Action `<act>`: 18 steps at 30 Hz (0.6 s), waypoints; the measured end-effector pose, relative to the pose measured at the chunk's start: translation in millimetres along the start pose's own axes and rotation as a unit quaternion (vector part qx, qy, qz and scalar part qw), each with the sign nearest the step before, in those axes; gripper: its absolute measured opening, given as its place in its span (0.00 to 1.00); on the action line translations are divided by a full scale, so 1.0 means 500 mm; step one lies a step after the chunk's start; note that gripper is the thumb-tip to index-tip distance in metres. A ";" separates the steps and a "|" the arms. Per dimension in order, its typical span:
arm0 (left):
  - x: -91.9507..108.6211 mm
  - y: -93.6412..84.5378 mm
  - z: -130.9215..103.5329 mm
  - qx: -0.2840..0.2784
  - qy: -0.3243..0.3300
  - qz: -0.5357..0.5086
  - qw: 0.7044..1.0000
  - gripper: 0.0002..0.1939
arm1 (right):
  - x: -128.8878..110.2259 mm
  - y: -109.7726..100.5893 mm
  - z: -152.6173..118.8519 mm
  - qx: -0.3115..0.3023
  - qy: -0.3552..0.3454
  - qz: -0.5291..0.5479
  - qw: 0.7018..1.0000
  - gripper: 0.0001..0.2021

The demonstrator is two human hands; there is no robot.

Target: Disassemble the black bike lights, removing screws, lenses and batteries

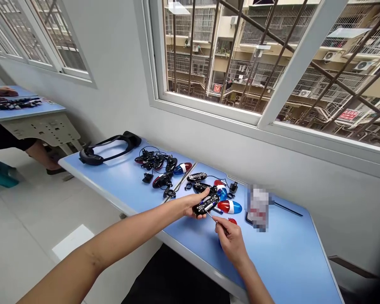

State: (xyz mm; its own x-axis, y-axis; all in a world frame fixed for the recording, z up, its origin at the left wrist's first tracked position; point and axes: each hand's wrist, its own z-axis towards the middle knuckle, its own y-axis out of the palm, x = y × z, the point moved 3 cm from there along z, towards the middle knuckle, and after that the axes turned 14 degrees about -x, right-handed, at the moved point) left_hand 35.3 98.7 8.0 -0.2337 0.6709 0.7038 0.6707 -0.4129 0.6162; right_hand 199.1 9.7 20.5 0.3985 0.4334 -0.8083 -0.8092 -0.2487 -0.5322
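My left hand [196,203] holds a black oval housing [206,204] above the blue table, its open side with batteries facing up. In my right hand [229,236] is a thin metal screwdriver [213,217], its tip at the lower edge of the housing. Just right of the housing lies a red, white and blue lens cover [229,207]. Behind it are more open black housings [196,177] with wires. Partly hidden by my right hand, a small red piece [232,221] shows.
The blue table [281,245] stands against a wall below a barred window. Black headgear [109,152], wired black lamps [158,160], a blurred packet [258,207] and a thin black rod [288,209] lie on it. Another person's hands [3,92] rest at a table far left.
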 end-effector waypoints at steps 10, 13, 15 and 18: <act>0.017 0.034 -0.012 0.088 0.062 0.032 0.994 0.31 | 0.025 -0.002 0.022 -0.027 0.098 0.187 0.977 0.20; 0.023 0.044 -0.015 0.083 0.085 0.017 0.993 0.31 | 0.022 -0.009 0.032 -0.044 0.099 0.204 0.973 0.22; 0.026 0.044 -0.012 0.076 0.074 0.004 0.994 0.33 | 0.018 -0.018 0.038 -0.045 0.090 0.202 0.974 0.21; 0.026 0.034 -0.005 0.065 0.036 -0.015 0.997 0.35 | 0.010 -0.037 0.046 -0.042 0.042 0.120 0.991 0.15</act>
State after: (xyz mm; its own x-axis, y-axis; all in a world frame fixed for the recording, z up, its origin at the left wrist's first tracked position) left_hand 42.0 99.2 28.7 -0.3028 0.6335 0.7120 0.7467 -0.3066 0.5903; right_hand 206.0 36.5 32.4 0.2358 0.2809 -0.9303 -0.8472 -0.4095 -0.3384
